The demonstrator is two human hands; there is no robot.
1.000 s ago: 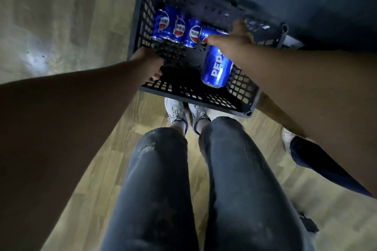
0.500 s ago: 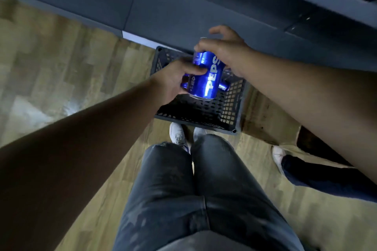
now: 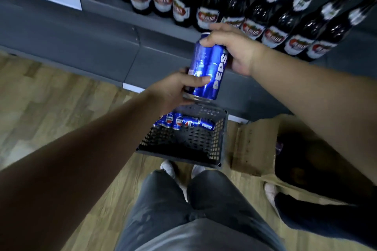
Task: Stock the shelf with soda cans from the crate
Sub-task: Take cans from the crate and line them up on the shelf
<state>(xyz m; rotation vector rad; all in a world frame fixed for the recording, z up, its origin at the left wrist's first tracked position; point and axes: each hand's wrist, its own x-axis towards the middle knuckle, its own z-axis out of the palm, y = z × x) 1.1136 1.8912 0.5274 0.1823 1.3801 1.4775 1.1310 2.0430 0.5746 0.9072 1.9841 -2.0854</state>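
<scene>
Can (image 3: 208,67) lifted from crate (image 3: 221,138), hands (image 3: 175,89) covering ends

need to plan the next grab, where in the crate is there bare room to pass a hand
The near part of the crate, between its front wall and the row of cans, is bare. The far wall is crowded with that row. The left hand and right hand hold two cans above.

Both hands, left (image 3: 173,89) and right (image 3: 234,51), outstretched, fingers curled closed.

Can (image 3: 208,67): blue, white lettering. Crate (image 3: 222,144): black grid. Crate cans (image 3: 179,122): blue, red-white-blue roundels. Bottles (image 3: 208,6): dark, red-white labels. Shelf (image 3: 102,32): grey. Floor (image 3: 51,98): tan woodgrain. Box (image 3: 251,149): brown.
</scene>
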